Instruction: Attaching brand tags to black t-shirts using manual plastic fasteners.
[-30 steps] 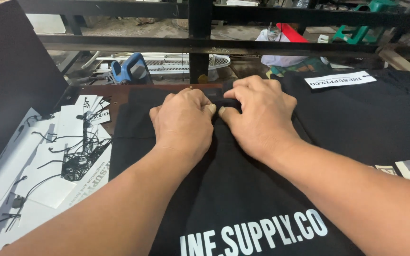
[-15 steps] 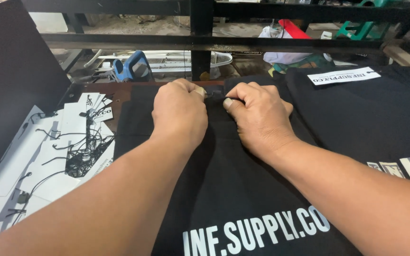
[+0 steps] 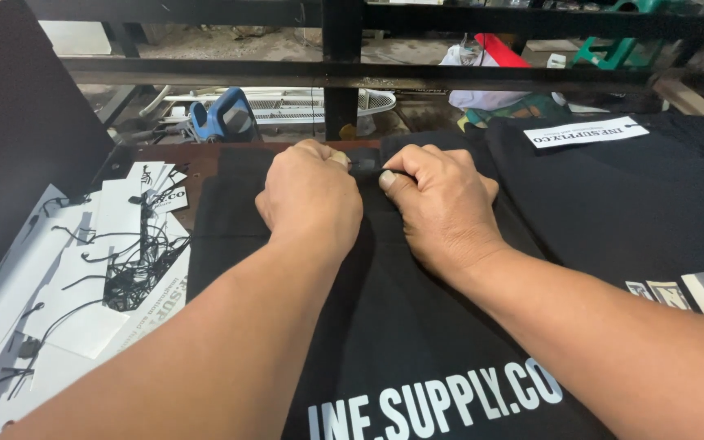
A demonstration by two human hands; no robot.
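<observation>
Fingers of left hand (image 3: 311,200) and right hand (image 3: 442,208) pinch black shirt (image 3: 385,326) collar; white hang tags (image 3: 83,277) beside.

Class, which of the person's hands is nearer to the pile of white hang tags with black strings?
Left. The left hand rests on the black garment just beside the hang tags; the right hand lies farther away.

Dark metal frame bars (image 3: 344,77) beyond a brown table edge (image 3: 197,155), dusty daylit ground (image 3: 230,45) behind.

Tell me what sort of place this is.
Probably a small garment printing or packing workshop: a black printed cotton garment under both hands, white paper hang tags with black strings, more black garments stacked alongside.
</observation>
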